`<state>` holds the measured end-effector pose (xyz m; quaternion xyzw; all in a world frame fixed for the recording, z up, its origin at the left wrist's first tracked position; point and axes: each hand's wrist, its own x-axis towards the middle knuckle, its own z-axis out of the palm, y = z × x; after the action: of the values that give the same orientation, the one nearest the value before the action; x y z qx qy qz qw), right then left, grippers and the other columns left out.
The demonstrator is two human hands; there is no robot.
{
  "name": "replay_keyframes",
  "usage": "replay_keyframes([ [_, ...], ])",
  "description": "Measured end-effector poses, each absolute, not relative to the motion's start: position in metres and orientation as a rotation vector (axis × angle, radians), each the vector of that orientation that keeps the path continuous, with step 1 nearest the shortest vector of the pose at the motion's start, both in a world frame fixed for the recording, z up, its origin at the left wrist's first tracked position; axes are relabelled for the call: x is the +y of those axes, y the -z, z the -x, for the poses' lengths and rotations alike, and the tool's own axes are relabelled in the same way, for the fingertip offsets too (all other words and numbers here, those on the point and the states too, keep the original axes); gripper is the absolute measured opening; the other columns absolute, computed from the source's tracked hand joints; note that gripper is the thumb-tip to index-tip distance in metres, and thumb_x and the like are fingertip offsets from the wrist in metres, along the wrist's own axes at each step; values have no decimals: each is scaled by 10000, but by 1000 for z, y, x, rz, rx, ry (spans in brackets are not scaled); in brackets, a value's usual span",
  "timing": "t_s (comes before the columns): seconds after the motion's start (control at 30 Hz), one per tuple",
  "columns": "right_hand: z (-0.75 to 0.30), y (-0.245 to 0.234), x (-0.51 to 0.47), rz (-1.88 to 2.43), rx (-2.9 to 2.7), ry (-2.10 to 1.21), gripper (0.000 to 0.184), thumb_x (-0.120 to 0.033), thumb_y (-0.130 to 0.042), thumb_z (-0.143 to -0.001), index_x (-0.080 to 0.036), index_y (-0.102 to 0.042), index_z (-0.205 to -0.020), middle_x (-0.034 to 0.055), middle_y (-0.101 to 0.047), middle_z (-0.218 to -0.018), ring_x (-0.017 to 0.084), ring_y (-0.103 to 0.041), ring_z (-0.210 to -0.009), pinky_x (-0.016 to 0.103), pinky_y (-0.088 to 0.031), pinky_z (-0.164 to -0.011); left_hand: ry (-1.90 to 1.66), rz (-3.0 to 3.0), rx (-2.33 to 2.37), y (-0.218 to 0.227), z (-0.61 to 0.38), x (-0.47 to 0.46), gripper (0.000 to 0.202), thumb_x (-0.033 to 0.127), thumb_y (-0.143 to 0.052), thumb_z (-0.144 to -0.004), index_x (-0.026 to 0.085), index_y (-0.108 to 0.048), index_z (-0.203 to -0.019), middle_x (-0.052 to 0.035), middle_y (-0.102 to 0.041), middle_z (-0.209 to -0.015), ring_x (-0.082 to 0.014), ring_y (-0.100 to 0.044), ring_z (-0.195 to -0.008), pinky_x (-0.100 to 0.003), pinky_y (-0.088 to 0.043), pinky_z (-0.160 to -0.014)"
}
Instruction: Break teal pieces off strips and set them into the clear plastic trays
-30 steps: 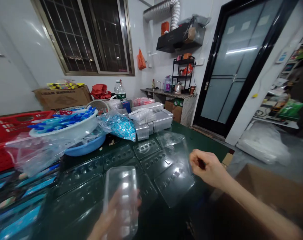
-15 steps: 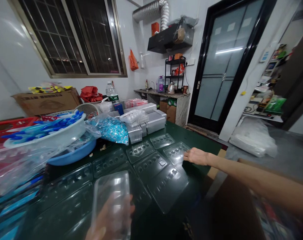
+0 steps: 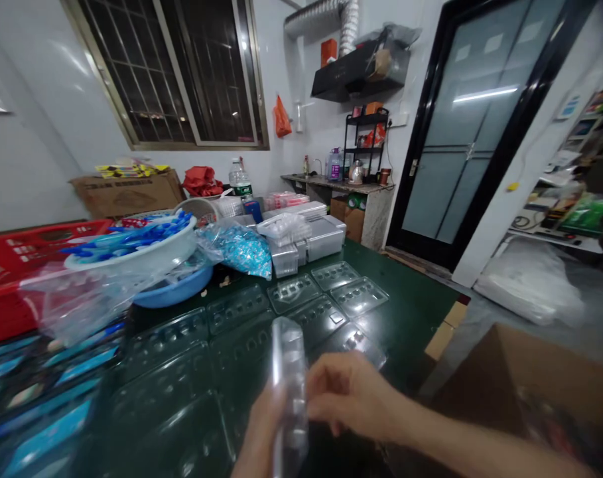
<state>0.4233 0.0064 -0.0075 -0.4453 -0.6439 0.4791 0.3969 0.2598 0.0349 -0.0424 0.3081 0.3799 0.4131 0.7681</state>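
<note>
My left hand (image 3: 261, 431) grips a transparent plastic blister tray (image 3: 290, 392) low in view, and the tray stands edge-on. My right hand (image 3: 351, 395) comes in from the right, its curled fingertips against the tray's side. Whether those fingers grip the tray is hard to tell. Below and behind my hands, several similar transparent trays (image 3: 301, 299) lie flat on the dark green table (image 3: 410, 312), and my hands hide part of the nearest ones.
A white bowl of blue-and-white items (image 3: 132, 265) sits in a blue basin (image 3: 182, 295) at the left, with a red crate (image 3: 22, 265) beyond. A bag of blue pieces (image 3: 239, 249) and transparent boxes (image 3: 325, 239) stand behind the trays. A cardboard box (image 3: 510, 378) is at lower right.
My right hand has left the far trays and come in to the held tray. That tray has turned from face-on to edge-on. The view has shifted slightly.
</note>
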Motion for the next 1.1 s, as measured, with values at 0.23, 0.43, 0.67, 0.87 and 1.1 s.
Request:
replay_keyframes([
  [0.23, -381, 17, -8, 851, -1164, -1701, 235, -337, -607, -718, -110, -545, -708, -27, -558, -539, 50, -497, -374, 127, -366, -317, -819, -660, 787, 29, -270, -2, 691, 614, -426, -720, 67, -518, -1132, -4, -497, -332, -151, -472, -336, -247, -368, -383],
  [0.43, -379, 24, -13, 788, -1071, -1712, 287, -365, -566, -760, -101, -537, -649, -11, -561, -543, 45, -499, -373, 116, -338, -296, -852, -650, 778, 20, -266, -11, 676, 589, -415, -746, 49, -497, -1144, -4, -507, -345, -170, -512, -375, -275, -403, -438],
  [0.67, -378, 21, -15, 711, -957, -1762, 259, -330, -604, -738, -115, -501, -638, -17, -568, -530, 55, -496, -343, 122, -333, -269, -820, -614, 813, 23, -271, -13, 726, 637, -424, -707, 78, -471, -1169, 0, -504, -343, -155, -498, -374, -251, -376, -426],
  [0.87, -379, 22, -13, 666, -949, -1815, 289, -335, -588, -750, -102, -508, -598, -14, -557, -530, 50, -501, -361, 123, -345, -283, -798, -616, 817, 25, -271, -13, 775, 657, -404, -704, 42, -469, -1170, -8, -488, -323, -164, -502, -387, -247, -369, -419],
  [1.1, -383, 22, -10, 686, -978, -1828, 314, -385, -592, -736, -105, -517, -616, -14, -549, -522, 56, -497, -361, 130, -342, -285, -816, -607, 775, 24, -275, -11, 789, 654, -393, -712, 87, -382, -1261, 8, -491, -336, -151, -493, -368, -244, -390, -424],
])
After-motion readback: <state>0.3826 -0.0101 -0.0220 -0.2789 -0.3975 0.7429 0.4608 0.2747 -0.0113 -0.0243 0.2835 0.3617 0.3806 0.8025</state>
